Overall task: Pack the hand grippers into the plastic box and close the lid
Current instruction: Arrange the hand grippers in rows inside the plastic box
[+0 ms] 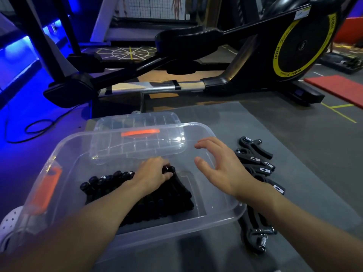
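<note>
Left hand [153, 173]: your fingers curl round a black hand gripper [179, 186] inside the clear plastic box [222, 216]
Right hand [222, 169]: spread, empty
Placing: seat it tight against the row [106, 183]

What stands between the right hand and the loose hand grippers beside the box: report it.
Nothing visible does. The right hand hovers open over the right rim of the plastic box, and the loose hand grippers lie uncovered on the mat just beyond that rim.

box [206, 132] right half open, packed grippers [137, 197] filling left
</note>
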The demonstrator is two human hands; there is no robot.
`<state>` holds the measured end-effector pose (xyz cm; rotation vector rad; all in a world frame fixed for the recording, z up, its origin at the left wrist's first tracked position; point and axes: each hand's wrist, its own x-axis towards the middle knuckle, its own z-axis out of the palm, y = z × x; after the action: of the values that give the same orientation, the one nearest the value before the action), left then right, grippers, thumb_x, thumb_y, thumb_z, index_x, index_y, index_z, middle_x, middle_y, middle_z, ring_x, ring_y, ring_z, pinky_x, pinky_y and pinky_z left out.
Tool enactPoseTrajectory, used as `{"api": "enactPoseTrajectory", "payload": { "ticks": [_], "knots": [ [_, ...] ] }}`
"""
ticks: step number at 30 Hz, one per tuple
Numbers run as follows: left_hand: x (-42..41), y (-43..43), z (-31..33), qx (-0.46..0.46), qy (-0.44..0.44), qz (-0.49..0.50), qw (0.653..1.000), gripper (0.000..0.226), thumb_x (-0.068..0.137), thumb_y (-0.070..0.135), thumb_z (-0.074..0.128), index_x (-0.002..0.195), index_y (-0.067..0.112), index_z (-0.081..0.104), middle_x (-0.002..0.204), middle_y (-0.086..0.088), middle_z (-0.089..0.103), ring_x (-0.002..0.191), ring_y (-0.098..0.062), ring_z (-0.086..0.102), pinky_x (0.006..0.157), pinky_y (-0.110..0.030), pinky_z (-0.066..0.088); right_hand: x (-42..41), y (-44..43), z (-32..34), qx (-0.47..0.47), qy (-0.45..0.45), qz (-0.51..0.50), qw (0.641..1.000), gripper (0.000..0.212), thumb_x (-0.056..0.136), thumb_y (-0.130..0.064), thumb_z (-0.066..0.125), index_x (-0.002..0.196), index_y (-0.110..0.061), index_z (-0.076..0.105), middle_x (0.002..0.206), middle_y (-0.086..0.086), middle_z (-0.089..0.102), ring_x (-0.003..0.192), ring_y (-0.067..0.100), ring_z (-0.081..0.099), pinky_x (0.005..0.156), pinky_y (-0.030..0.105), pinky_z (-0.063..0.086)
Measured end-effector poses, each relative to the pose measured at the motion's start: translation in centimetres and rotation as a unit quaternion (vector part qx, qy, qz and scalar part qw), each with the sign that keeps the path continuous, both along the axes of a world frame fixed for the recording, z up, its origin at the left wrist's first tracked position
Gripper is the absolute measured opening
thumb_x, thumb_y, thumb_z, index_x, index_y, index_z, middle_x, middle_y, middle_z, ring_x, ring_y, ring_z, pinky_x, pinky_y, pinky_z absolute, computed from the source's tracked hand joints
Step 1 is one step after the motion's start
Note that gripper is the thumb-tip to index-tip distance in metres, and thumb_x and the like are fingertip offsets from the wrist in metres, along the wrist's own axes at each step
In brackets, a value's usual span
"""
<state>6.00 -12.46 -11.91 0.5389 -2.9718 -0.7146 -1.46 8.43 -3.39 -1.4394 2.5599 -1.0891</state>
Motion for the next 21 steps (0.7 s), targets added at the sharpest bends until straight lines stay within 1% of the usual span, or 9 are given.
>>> {"api": "enactPoseTrajectory", "payload": {
  "ticks": [4, 5, 9, 10, 13, 15, 17, 19, 21],
  "knots": [
    [0.5, 0.2, 0.5, 0.006, 0.009, 0.013, 1.0, 0.025, 0.087, 0.033, 0.07, 0.109, 0.021, 0.068, 0.108, 0.002, 0.068, 0.102, -0.022, 0.063, 0.092, -0.039, 0.05, 0.1, 0.2, 0.4, -0.058, -0.059, -0.037, 0.996, 0.032, 0.087, -0.037, 0.052, 0.112, -0.022, 0.063, 0.115, -0.014, 0.057, 0.11, -0.003, 0.052, 0.096, 0.012, 0.036],
    [0.6, 0.4, 0.8, 0.013, 0.019, 0.016, 1.0, 0.028, 0.087, 0.032, 0.069, 0.113, 0.021, 0.067, 0.109, 0.003, 0.066, 0.104, -0.02, 0.062, 0.093, -0.039, 0.049, 0.1, 0.4, 0.6, -0.082, -0.086, -0.059, 0.991, 0.031, 0.086, -0.036, 0.052, 0.111, -0.023, 0.064, 0.113, -0.013, 0.059, 0.108, -0.004, 0.053, 0.091, 0.009, 0.037],
    [0.2, 2.6, 4.4, 0.056, 0.116, 0.001, 0.992, 0.025, 0.087, 0.029, 0.068, 0.111, 0.022, 0.067, 0.103, 0.011, 0.06, 0.105, -0.013, 0.06, 0.096, -0.034, 0.046, -1.6, 2.4, 0.3, -0.138, -0.168, -0.149, 0.965, 0.016, 0.092, -0.025, 0.056, 0.105, -0.024, 0.066, 0.105, -0.005, 0.066, 0.098, 0.012, 0.064, 0.082, 0.032, 0.053],
    [-0.1, 3.7, 5.7, 0.07, 0.141, -0.009, 0.988, 0.025, 0.087, 0.028, 0.068, 0.111, 0.023, 0.067, 0.104, 0.011, 0.061, 0.105, -0.011, 0.059, 0.097, -0.033, 0.046, -2.4, 3.4, -0.1, -0.134, -0.166, -0.174, 0.961, 0.016, 0.092, -0.022, 0.057, 0.105, -0.021, 0.066, 0.104, -0.004, 0.067, 0.096, 0.012, 0.065, 0.084, 0.033, 0.053],
    [-1.2, 8.0, 8.8, 0.099, 0.181, -0.048, 0.977, 0.028, 0.089, 0.036, 0.064, 0.115, 0.025, 0.064, 0.115, 0.01, 0.06, 0.11, -0.008, 0.056, 0.1, -0.029, 0.043, -4.5, 6.8, -1.5, -0.11, -0.169, -0.248, 0.948, 0.02, 0.091, -0.018, 0.059, 0.109, -0.013, 0.066, 0.096, -0.006, 0.066, 0.086, 0.002, 0.062, 0.082, 0.021, 0.05],
    [-1.6, 10.7, 9.5, 0.108, 0.189, -0.069, 0.974, 0.039, 0.089, 0.044, 0.061, 0.122, 0.024, 0.061, 0.125, 0.011, 0.056, 0.117, -0.009, 0.054, 0.103, -0.031, 0.041, -5.3, 9.2, -2.9, -0.076, -0.17, -0.275, 0.943, 0.019, 0.089, -0.016, 0.062, 0.107, -0.014, 0.065, 0.094, -0.006, 0.066, 0.084, 0.005, 0.062, 0.084, 0.028, 0.051],
    [-1.7, 12.7, 9.2, 0.1, 0.174, -0.08, 0.976, 0.052, 0.09, 0.048, 0.06, 0.133, 0.02, 0.055, 0.139, 0.008, 0.049, 0.128, -0.011, 0.047, 0.108, -0.028, 0.034, -5.8, 11.7, -4.6, -0.016, -0.162, -0.294, 0.942, 0.024, 0.084, -0.022, 0.066, 0.107, -0.019, 0.063, 0.103, 0.0, 0.066, 0.093, 0.016, 0.063, 0.09, 0.035, 0.049],
    [-1.5, 13.9, 8.3, 0.075, 0.149, -0.092, 0.982, 0.063, 0.091, 0.05, 0.059, 0.142, 0.015, 0.046, 0.151, 0.005, 0.037, 0.14, -0.01, 0.033, 0.112, -0.023, 0.022, -6.1, 14.0, -6.5, 0.063, -0.149, -0.306, 0.938, 0.043, 0.077, -0.036, 0.068, 0.115, -0.019, 0.061, 0.115, 0.003, 0.063, 0.107, 0.023, 0.06, 0.095, 0.043, 0.047],
    [-1.2, 14.1, 7.5, 0.063, 0.138, -0.104, 0.983, 0.071, 0.091, 0.053, 0.057, 0.148, 0.016, 0.037, 0.159, 0.006, 0.025, 0.146, -0.007, 0.02, 0.118, -0.025, 0.015, -6.2, 15.8, -8.0, 0.131, -0.136, -0.305, 0.933, 0.052, 0.077, -0.037, 0.072, 0.123, -0.019, 0.058, 0.12, 0.005, 0.059, 0.115, 0.027, 0.055, 0.097, 0.047, 0.045]
  ]
}}
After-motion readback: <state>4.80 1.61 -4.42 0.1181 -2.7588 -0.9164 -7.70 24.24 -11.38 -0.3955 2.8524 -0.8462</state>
